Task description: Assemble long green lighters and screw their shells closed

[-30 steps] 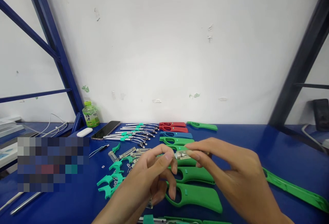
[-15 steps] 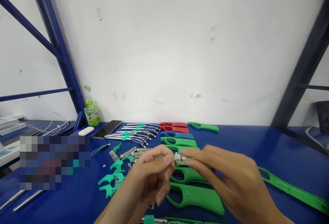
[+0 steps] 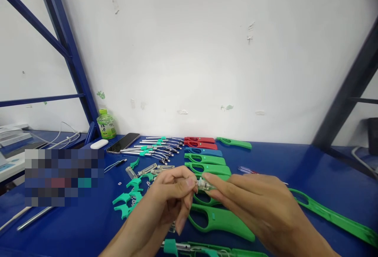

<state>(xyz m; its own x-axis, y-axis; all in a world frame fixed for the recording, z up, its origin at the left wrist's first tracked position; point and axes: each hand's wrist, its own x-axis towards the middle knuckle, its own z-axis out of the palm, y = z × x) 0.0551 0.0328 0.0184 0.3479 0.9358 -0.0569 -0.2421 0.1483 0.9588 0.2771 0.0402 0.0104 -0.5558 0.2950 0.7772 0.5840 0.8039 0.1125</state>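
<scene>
My right hand (image 3: pixel 260 202) pinches a small clear cylinder with a white end (image 3: pixel 203 184) between thumb and fingers. At that white end, the thumb and index finger of my left hand (image 3: pixel 174 190) are pressed together; whatever is between them is too small to make out. Both hands are raised over a column of green handle shells (image 3: pixel 221 219), partly covering them. Left of my left hand lie teal clips (image 3: pixel 125 209) and clear cylinders (image 3: pixel 147 169). Metal rods with teal pieces and wires (image 3: pixel 159 146) are spread behind them.
Red shells (image 3: pixel 203 145) and a blue shell (image 3: pixel 206 152) lie near the wall. A phone (image 3: pixel 123 143), white case (image 3: pixel 99 144) and green bottle (image 3: pixel 106 124) stand or lie back left. A long green shell (image 3: pixel 333 215) and a screwdriver (image 3: pixel 248 169) are at right.
The view has shifted slightly. My right hand has tilted a little around the clear cylinder, and the screwdriver behind it now shows. Both hands stay close together.
</scene>
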